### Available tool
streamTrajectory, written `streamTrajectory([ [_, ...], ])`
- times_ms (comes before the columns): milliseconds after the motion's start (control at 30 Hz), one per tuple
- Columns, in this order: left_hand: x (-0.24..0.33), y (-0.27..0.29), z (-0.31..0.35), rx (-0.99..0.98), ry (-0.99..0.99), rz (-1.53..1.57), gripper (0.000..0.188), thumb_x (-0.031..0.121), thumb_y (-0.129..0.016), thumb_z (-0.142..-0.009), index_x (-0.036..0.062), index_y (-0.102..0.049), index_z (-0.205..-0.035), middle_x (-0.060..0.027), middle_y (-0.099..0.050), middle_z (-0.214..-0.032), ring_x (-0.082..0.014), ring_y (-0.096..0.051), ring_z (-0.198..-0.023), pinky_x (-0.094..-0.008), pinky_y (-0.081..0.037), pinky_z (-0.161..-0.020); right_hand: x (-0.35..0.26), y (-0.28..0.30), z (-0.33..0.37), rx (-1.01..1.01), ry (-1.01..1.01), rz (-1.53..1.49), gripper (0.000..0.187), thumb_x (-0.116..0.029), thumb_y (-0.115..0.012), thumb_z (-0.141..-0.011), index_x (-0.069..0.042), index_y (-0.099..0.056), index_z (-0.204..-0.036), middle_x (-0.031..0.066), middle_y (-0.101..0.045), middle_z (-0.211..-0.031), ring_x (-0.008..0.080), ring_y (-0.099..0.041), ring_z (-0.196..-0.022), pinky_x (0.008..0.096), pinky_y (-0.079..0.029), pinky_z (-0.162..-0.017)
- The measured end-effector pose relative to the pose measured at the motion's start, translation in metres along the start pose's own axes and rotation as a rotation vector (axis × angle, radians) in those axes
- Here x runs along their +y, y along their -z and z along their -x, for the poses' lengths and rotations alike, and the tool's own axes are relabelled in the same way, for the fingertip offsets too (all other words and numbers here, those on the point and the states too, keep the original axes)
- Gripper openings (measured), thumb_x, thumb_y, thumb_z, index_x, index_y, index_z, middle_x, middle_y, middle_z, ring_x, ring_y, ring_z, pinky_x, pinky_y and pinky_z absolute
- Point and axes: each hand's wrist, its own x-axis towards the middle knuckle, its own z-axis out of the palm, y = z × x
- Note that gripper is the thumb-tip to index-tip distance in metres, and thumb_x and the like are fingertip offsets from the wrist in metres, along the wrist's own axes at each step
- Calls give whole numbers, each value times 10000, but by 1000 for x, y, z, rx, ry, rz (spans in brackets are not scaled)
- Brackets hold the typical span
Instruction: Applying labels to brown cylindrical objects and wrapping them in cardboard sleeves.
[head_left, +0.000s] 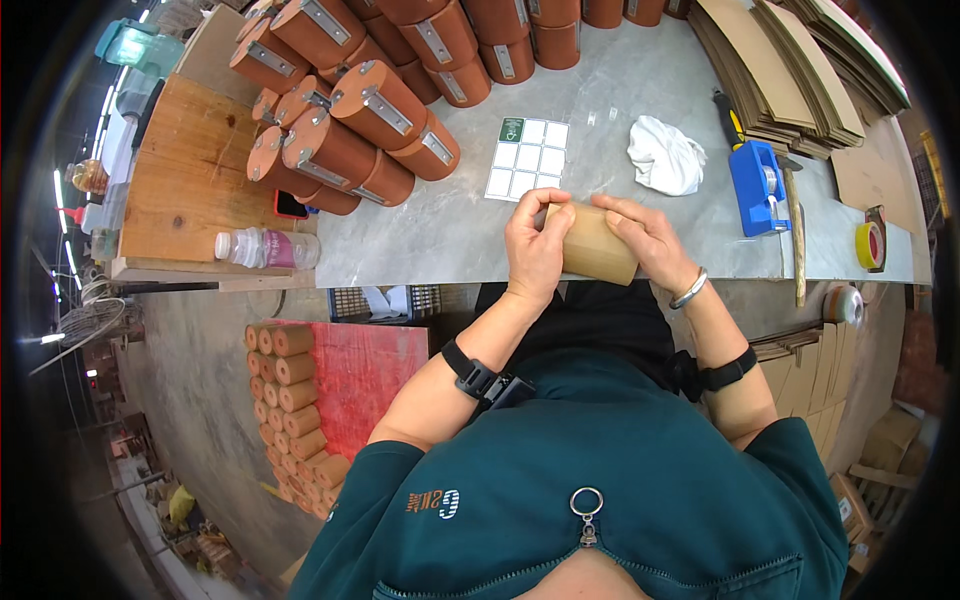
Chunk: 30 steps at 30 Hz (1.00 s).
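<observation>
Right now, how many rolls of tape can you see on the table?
2: one in the blue tape dispenser right of the white cloth, one yellow tape roll near the table's right end. Others may be hidden.

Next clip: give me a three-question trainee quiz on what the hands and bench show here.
1. True or false: both hands grip the light wooden cylinder at the near edge of the grey bench.
2. Which lies just beyond the cylinder on the bench? A) a sheet of square labels B) a hammer C) a red bucket
3. Fill in: the blue tape dispenser sits on the person's ____ side.

Key
1. True: the left hand holds the cylinder's left end and the right hand its right end.
2. A, the label sheet.
3. Right, past the white cloth.
</observation>
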Motion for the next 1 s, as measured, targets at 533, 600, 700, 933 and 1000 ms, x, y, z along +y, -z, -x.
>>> streamTrajectory([
  [533, -11, 19, 5, -131, -84, 54, 167, 16, -523, -961, 18, -576, -1119, -75, -685, -1065, -129, -616, -997, -285, -481, -911, -23, 3, 21, -177, -111, 216, 568, -380, -569, -952, 81, -569, -1285, 254, -628, -1211, 294, -609, -1132, 349, -454, -976],
  [600, -11, 23, 4, -148, -81, 43, 192, 8, -509, -956, 19, -566, -1138, -83, -687, -1062, -149, -621, -1019, -302, -483, -929, -29, 5, 13, -248, -200, 159, 606, -430, -603, -922, 80, -594, -1250, 262, -656, -1144, 308, -641, -1062, 360, -484, -927],
  [700, -10, 26, 5, -138, -62, 129, 290, 13, -511, -927, 20, -523, -1217, -121, -655, -1124, -198, -626, -1050, -336, -481, -968, -34, 2, 10, -324, -326, 304, 651, -495, -649, -865, 89, -634, -1152, 261, -688, -991, 328, -674, -907, 385, -521, -815],
  [933, -7, 45, 1, -195, -92, 42, 482, 93, -579, -899, 22, -437, -1354, -161, -523, -1312, -253, -505, -1272, -398, -403, -1084, -29, -25, 29, -124, -160, 272, 652, -494, -660, -863, 109, -630, -1110, 264, -688, -943, 331, -687, -890, 395, -527, -799],
  [1000, 1, 42, 4, -210, -85, -49, 504, 125, -595, -915, 25, -424, -1378, -157, -518, -1324, -255, -463, -1319, -403, -388, -1096, -27, -29, 37, -50, -153, 204, 642, -459, -670, -869, 102, -600, -1173, 268, -680, -1011, 330, -678, -953, 389, -519, -848],
])
